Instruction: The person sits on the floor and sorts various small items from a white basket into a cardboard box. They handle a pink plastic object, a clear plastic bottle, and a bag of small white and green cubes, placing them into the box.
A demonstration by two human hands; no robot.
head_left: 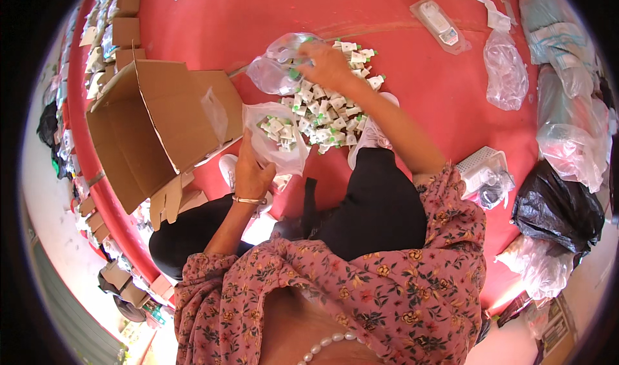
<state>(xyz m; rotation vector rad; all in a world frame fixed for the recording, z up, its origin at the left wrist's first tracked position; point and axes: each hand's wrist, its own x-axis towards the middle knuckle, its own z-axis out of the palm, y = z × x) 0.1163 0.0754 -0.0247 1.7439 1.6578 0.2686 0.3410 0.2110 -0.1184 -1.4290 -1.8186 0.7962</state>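
My left hand [253,172] is closed on the near left side of an opened plastic bag [293,159]. Inside that bag lies a heap of small white pieces with green ends [278,132]. Beyond it, my right hand [327,67] reaches over the far side of a loose pile of the same pieces [332,117] on the red floor. Its curled fingers are at the right edge of a crumpled clear plastic bag [267,74] and look closed on it; the fingertips are partly blurred. My feet are beside the pile and the opened bag.
An open cardboard box [184,110] stands at my left, a plastic scrap on its flap. Packed small boxes [126,33] line the left edge. To the right are a blister pack [440,25], an empty-looking plastic bag [506,72], a white basket [483,165] and a black bag [558,207].
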